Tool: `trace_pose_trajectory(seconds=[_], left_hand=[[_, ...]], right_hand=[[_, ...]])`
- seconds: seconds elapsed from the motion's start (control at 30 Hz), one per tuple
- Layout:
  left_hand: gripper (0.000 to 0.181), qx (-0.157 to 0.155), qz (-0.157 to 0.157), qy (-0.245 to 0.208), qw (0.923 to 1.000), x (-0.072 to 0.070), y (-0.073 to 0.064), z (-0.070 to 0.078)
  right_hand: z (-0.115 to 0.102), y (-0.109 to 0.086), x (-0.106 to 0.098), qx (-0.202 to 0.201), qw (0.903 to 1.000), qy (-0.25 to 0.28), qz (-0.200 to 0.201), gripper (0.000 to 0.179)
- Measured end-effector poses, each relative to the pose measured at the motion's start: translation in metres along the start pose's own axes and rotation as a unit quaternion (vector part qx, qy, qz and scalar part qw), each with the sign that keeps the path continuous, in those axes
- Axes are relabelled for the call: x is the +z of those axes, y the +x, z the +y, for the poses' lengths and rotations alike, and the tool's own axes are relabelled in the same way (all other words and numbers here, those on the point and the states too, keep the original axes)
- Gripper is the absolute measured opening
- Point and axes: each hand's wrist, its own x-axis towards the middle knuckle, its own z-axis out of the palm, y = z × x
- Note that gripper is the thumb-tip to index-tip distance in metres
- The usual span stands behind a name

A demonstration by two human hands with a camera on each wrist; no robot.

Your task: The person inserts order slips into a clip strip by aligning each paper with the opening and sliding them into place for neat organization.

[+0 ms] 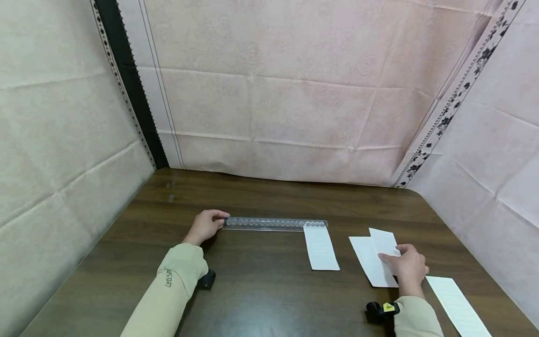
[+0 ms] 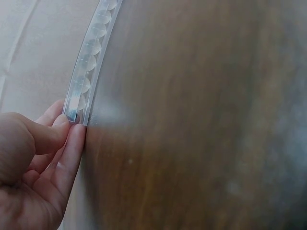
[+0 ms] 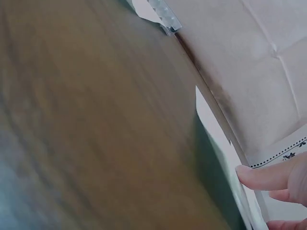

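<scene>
My left hand (image 1: 207, 225) pinches the left end of a clear plastic ruler (image 1: 267, 224) with a row of round shapes along it. The ruler's right end meets the top of a faintly lined white paper slip (image 1: 322, 250) on the table. At the right, my right hand (image 1: 408, 266) holds two overlapping white paper slips (image 1: 367, 262) by their right side. In the right wrist view its thumb presses on the near face of the slips (image 3: 216, 125), which stand tilted above the tabletop. The left wrist view shows thumb and fingers at the ruler's tip (image 2: 80, 98).
Another lined paper slip (image 1: 456, 306) lies at the right, beside the right forearm. The brown wooden table (image 1: 269, 290) is closed in by pale cloth hangings (image 1: 273, 107) at the back and on both sides. A dark camera mount (image 1: 376, 311) sits at the right wrist.
</scene>
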Motion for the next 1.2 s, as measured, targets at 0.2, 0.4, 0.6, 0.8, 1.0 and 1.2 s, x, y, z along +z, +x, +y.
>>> trace_pose_trajectory(seconds=[0.2, 0.4, 0.6, 0.8, 1.0, 1.2], left_hand=[[0.021, 0.001, -0.001, 0.001, 1.0000, 0.000, 0.000, 0.001], [0.021, 0.009, 0.001, 0.002, 1.0000, 0.002, 0.001, 0.000], [0.021, 0.012, 0.002, 0.004, 0.9999, 0.001, 0.000, -0.001], [0.021, 0.011, 0.001, 0.007, 0.9999, 0.000, -0.001, 0.000], [0.021, 0.010, 0.002, 0.009, 0.9999, -0.001, -0.002, 0.001], [0.021, 0.016, 0.001, 0.009, 0.9998, -0.001, -0.002, 0.001]], right_hand=[[0.006, 0.003, -0.005, 0.011, 0.9996, 0.023, -0.015, 0.053], [0.017, 0.009, -0.012, 0.066, 0.9888, 0.126, -0.045, 0.044], [0.024, 0.013, -0.019, 0.150, 0.9331, 0.314, -0.091, 0.039], [0.019, 0.008, -0.017, 0.184, 0.8933, 0.396, -0.105, 0.030], [0.013, 0.004, -0.012, 0.188, 0.8707, 0.440, -0.115, 0.039], [0.008, 0.001, -0.007, 0.200, 0.8593, 0.462, -0.092, 0.040]])
